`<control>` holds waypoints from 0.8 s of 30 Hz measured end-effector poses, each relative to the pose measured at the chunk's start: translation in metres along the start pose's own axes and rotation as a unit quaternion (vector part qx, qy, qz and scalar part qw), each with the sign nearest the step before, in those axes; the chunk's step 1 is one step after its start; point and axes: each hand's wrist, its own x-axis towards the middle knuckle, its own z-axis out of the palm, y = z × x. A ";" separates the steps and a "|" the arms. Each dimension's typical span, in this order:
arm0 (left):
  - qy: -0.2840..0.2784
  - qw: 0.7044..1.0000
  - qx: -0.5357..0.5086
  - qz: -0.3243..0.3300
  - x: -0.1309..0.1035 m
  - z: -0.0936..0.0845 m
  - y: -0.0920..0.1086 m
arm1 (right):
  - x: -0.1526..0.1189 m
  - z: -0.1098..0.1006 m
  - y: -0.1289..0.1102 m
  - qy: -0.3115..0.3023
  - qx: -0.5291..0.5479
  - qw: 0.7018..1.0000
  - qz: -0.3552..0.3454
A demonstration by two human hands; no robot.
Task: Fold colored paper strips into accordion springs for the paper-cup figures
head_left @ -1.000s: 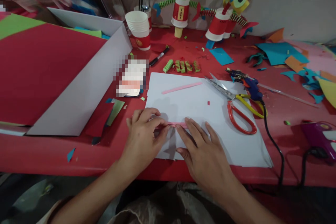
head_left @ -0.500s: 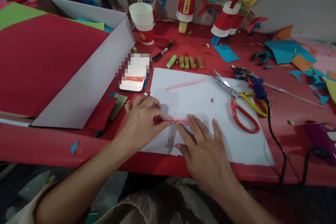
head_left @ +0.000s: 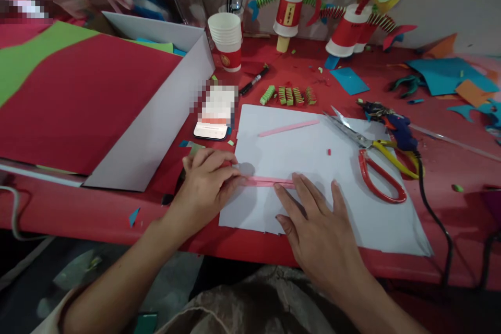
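Note:
A folded pink paper strip (head_left: 261,181) lies across the white sheet (head_left: 282,159), between my two hands. Thumb and fingers of my left hand (head_left: 209,180) pinch its left end, which is hidden under them. My right hand (head_left: 319,222) rests flat with fingers spread, and its index and middle fingertips press on the strip's right part. Behind them, a second pink strip (head_left: 288,128) lies loose on the sheet. To the right are scissors (head_left: 366,142) with one red and one yellow handle, blades apart.
A white box (head_left: 156,115) holding coloured paper stands left, beside a phone (head_left: 213,115). Stacked paper cups (head_left: 229,52), a pen (head_left: 254,81), folded paper springs (head_left: 289,95) and paper-cup figures (head_left: 289,10) stand or lie behind. A glue gun (head_left: 403,133) with a black cord is at right.
My left hand has slid left along the pink strip, so more of it shows between my hands. My right hand stays on it. The whole view has shifted, with things appearing further right.

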 end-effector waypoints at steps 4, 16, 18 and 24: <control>0.036 0.997 0.006 0.067 -0.001 0.000 0.000 | 0.000 0.000 0.001 0.004 -0.007 1.000 -0.005; -0.109 0.990 -0.084 -0.035 0.020 -0.001 0.005 | 0.000 0.003 0.001 0.033 -0.013 0.999 -0.007; -0.140 0.982 -0.120 -0.048 0.024 -0.002 0.003 | 0.000 0.003 0.001 0.039 -0.013 0.999 -0.009; -0.144 0.953 -0.237 -0.123 0.025 -0.006 0.000 | 0.000 0.005 0.002 0.053 -0.011 0.998 -0.013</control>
